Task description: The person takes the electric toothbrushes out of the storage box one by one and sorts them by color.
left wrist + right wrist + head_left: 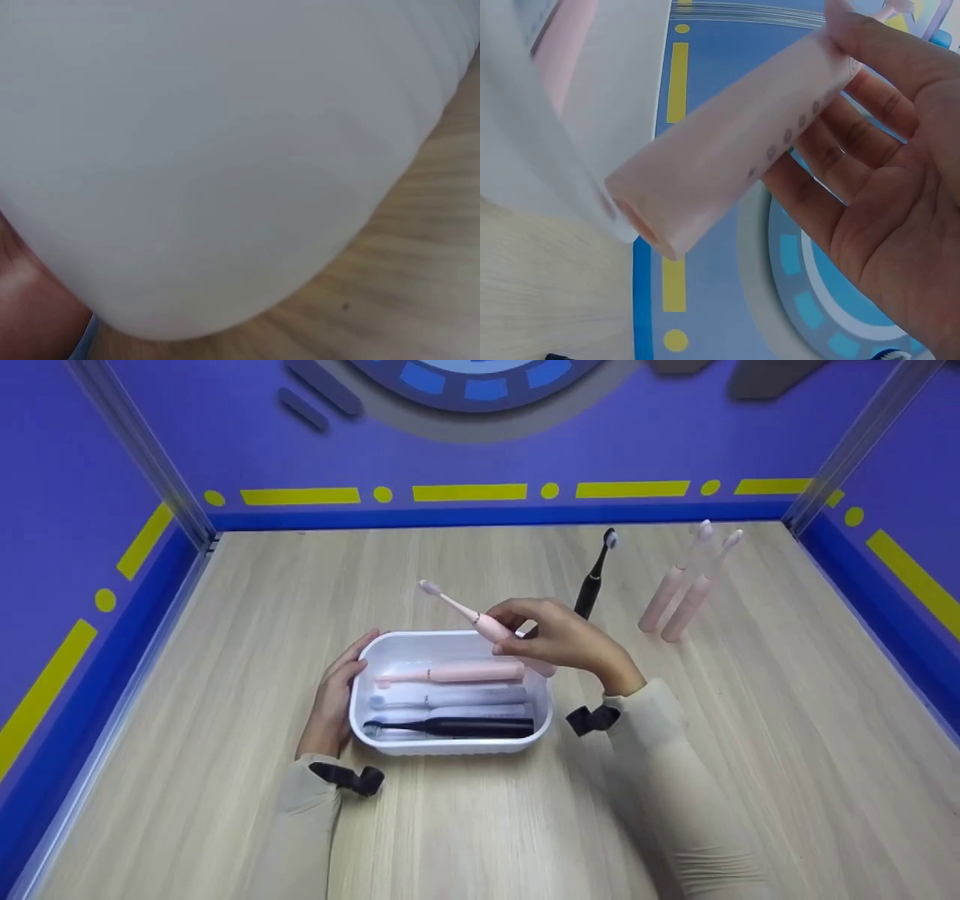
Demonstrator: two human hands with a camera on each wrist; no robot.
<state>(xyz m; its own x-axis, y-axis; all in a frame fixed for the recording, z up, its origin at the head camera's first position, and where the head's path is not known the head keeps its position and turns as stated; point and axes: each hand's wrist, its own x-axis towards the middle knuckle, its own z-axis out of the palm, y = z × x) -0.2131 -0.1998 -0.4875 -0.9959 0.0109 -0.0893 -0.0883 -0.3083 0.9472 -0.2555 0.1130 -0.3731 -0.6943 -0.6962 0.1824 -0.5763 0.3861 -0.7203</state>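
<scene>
Brush (491,628) is raised over the box's (450,746) far right corner, long axis aslant to the box, head leftward and away, base near the right rim; I cannot confirm contact. I read the right hand (566,637), nearer, as having fingers clamped on the handle; left hand (334,697) fingers grip the box's left end.

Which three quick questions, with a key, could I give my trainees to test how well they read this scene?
1. What does the right hand hold?
2. True or false: the left hand touches the white container.
3. How many upright pink toothbrushes stand on the table? A) one B) two C) four

Key: 1. A pink toothbrush. 2. True. 3. B.
</scene>
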